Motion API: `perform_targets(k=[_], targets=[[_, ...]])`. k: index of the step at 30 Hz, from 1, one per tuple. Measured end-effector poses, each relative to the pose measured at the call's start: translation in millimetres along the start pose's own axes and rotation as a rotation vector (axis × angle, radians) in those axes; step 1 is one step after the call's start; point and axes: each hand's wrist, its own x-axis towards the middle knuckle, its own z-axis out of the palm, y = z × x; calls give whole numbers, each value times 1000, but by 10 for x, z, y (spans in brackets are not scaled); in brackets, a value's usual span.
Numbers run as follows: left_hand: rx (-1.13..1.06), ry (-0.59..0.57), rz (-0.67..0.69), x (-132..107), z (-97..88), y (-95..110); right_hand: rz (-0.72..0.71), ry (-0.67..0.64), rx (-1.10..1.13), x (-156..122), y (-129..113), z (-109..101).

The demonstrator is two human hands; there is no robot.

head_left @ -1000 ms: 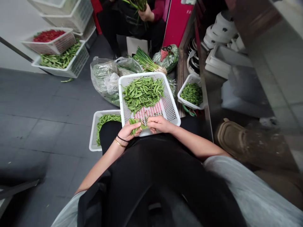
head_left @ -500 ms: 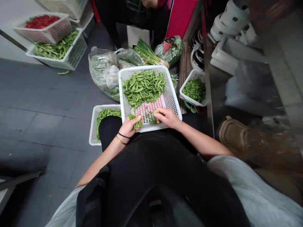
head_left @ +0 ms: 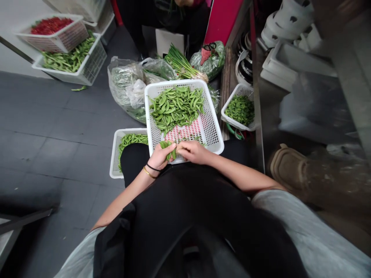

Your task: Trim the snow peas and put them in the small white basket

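A white perforated basket (head_left: 213,131) rests on my lap, with a heap of green pea pods (head_left: 175,106) in its far half. My left hand (head_left: 160,157) is closed round a small bunch of pea pods (head_left: 169,148) at the basket's near edge. My right hand (head_left: 193,151) is closed too, its fingertips pinching at the same bunch right beside the left hand. A few green scraps lie on the basket's floor by my right hand.
A second white basket (head_left: 115,154) of pods sits on the floor by my left knee. A small basket of green trimmings (head_left: 240,110) stands to the right. Plastic bags of greens (head_left: 130,90), spring onions (head_left: 181,65) and stacked baskets (head_left: 71,58) lie beyond. Another person sits at the top.
My right hand has come back from the basket's floor to the pods in my left hand. The left hand has barely moved.
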Motion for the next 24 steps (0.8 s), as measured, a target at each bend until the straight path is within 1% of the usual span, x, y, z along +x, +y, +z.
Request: perform_targets(k=[2,3,4,5,6,7,8,9,11,12,14,15,16,18,21,22,23,24], targets=[[-1,-80,-19,-18,-24,44,165,73,261,5,126,-159],[-6,-104,-34,-23,-34,64,228,144,340,4,193,-248],[-12,-119,-51,-24,-43,80,269,231,368,0,251,-333],[-21,-127,-67,-22,-50,91,285,312,340,-6,291,-406],[-29,-132,-82,-17,-55,97,277,368,258,-14,307,-459],[-34,-137,-97,-11,-58,99,246,382,133,-21,296,-487],[-34,-146,-111,-3,-60,98,195,349,-15,-26,261,-489],[-25,-158,-121,5,-62,97,131,278,-168,-26,207,-468],[14,-183,-125,16,-69,107,2,79,-408,-7,81,-387],[56,-191,-122,15,-73,125,-47,-26,-471,11,25,-345],[207,-194,-109,-6,-77,196,-124,-199,-471,54,-48,-290],[299,-194,-94,-30,-73,247,-156,-261,-406,75,-65,-277],[384,-188,-70,-63,-63,307,-175,-312,-296,95,-73,-268],[476,-147,6,-155,-22,432,-146,-366,44,133,-73,-235],[479,-27,111,-303,48,584,15,-332,640,192,-53,-123],[494,7,149,-336,52,619,58,-312,777,211,-34,-85],[518,44,202,-352,34,649,87,-297,856,227,-3,-63],[536,101,276,-347,-13,676,110,-287,873,238,43,-61]])
